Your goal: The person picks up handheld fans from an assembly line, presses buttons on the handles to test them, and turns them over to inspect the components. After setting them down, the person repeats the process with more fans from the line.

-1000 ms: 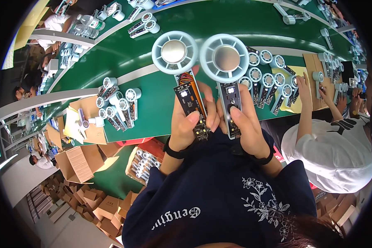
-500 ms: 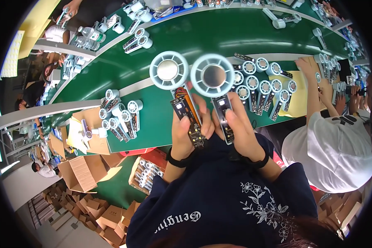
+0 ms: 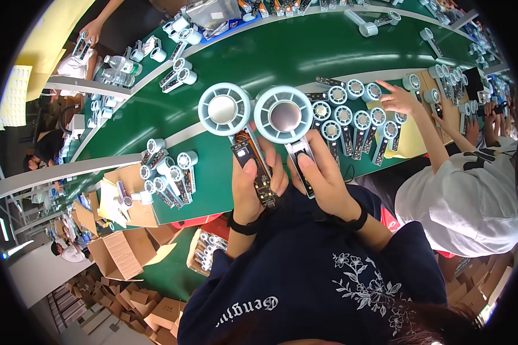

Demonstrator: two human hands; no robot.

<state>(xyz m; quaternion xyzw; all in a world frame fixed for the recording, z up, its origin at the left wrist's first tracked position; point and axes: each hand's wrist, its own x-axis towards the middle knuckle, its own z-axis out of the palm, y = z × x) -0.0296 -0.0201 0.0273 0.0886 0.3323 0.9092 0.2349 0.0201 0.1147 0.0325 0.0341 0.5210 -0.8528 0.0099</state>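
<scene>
Two light-blue handheld fans stand side by side in front of me, round spoked heads up, with silver discs at their centres. My left hand (image 3: 248, 187) is closed round the handle of the left fan (image 3: 223, 109), whose black circuit board and orange wires lie exposed. The right fan (image 3: 283, 115) is gripped by its narrower dark handle in my right hand (image 3: 326, 178), thumb on the front. Their heads nearly touch. Beyond my right hand, several similar fans (image 3: 361, 121) lie in rows on the green table (image 3: 213, 192).
More fans (image 3: 168, 169) cluster at the left beside a cardboard piece (image 3: 138, 198). An open carton (image 3: 121, 253) and a box of fans (image 3: 207, 250) stand below the table. At right, a co-worker's hand (image 3: 398, 99) reaches over the rows. The green conveyor (image 3: 259, 57) runs behind.
Both fans have shifted a little left and down in view, and the right one has turned slightly. The co-worker's hand at right has come left over the fan rows.
</scene>
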